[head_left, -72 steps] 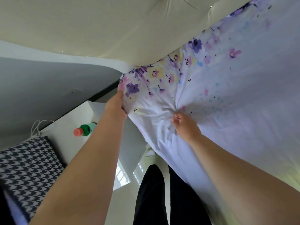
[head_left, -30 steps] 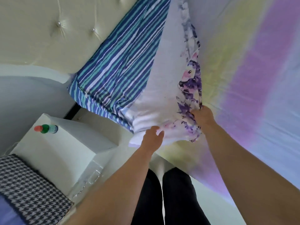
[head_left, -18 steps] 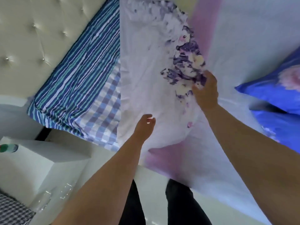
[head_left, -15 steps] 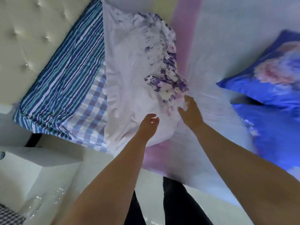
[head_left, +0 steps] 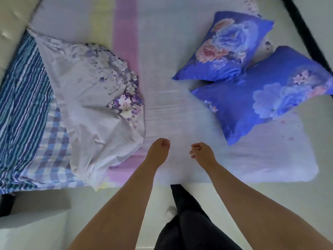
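Left grip (head_left: 158, 150) and right grip (head_left: 202, 155) hang loosely curled, holding nothing, over the near edge of the bed (head_left: 162, 51). Striped bedding (head_left: 23, 96) lies at the left edge, overlapped by the bunched white floral sheet (head_left: 90, 105). There is bare room mid-bed, and two blue pillows (head_left: 234, 51) lie to the right.

The white flowered cover (head_left: 90, 112) is thin, matt cloth, soft and full of creases. The striped quilt (head_left: 23, 98) beside it looks like a slightly coarser weave. The bed sheet (head_left: 162, 69) is smooth matt cloth, faintly wrinkled. The far blue pillow (head_left: 228, 49) and the near blue pillow (head_left: 266, 101) have a light satin sheen. The cream headboard (head_left: 10, 13) looks like padded leather, and the floor (head_left: 108, 204) is smooth and hard.
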The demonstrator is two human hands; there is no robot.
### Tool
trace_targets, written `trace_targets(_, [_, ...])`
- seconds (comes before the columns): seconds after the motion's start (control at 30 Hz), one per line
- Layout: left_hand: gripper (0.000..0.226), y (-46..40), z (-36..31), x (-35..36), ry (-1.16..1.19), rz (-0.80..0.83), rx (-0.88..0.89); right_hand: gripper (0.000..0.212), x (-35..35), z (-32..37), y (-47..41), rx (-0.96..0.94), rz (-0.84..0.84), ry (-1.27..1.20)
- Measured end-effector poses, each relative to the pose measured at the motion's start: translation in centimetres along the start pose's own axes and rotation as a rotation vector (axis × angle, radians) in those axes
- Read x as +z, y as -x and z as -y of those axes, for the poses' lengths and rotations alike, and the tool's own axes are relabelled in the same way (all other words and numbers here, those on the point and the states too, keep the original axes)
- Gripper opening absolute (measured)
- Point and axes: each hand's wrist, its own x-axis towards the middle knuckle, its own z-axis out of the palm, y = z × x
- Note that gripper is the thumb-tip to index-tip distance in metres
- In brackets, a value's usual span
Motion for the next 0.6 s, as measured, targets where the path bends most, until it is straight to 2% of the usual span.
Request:
trace_targets(0.23, [0.03,5.4,-3.8,13.3,-0.111,0.184,-0.014,0.009,-13.3,-6.6,2.6,0.185,-0.087,-0.256])
trace_targets(0.4, [0.029,4.9,-11.1,23.6,-0.204,0.204,0.028,0.01,-26.7,-12.2,0.0,0.339,-0.323,-0.56])
trace_targets(0.5, [0.028,3.5,-15.8,31.9,-0.247,0.197,0.015,0.011,-35.4,-16.6,-2.7,0.468,-0.377,-0.718])
trace_targets(0.6, [0.027,3.1,-20.0,41.3,-0.311,0.271,-0.002,0.015,-44.0,-21.4,-5.5,0.6,-0.432,-0.818])
